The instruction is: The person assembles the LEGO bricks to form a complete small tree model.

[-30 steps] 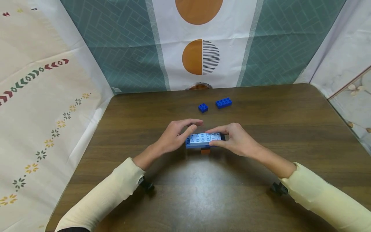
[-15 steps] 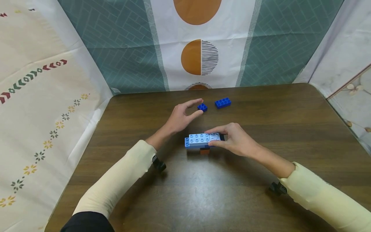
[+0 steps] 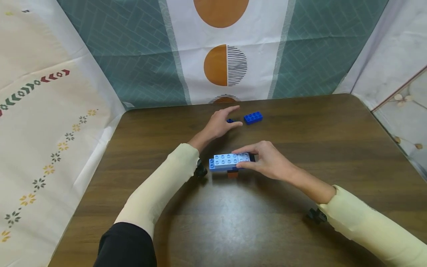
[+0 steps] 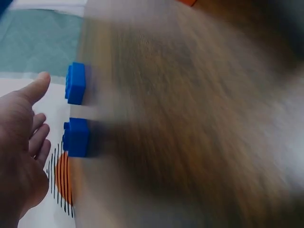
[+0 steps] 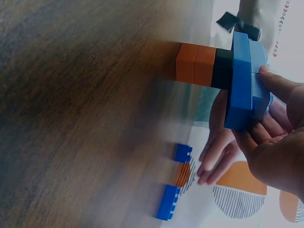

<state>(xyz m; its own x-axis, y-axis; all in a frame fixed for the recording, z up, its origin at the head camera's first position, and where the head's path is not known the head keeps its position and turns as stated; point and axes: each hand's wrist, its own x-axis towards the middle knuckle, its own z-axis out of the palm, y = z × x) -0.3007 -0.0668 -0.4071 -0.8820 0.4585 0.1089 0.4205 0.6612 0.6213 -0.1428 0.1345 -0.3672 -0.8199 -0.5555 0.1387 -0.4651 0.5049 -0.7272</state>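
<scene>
Blue plastic, the small brick (image 5: 182,153) looks light and stiff, best held by its sides; the left grip (image 3: 218,124) gapes empty, the right grip (image 3: 268,162) pinches the stack (image 3: 222,161).

On that brown wood-grain table (image 3: 267,222) stand an orange, dark and blue plastic-brick stack (image 5: 222,69), a small blue brick (image 5: 183,153), and a longer blue brick (image 3: 253,118).

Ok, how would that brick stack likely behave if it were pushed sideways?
The brick stack would probably tip rather than slide, since its long blue layer overhangs a narrow orange base. It may well move as one stiff piece, as no clear gaps show between its layers.
</scene>
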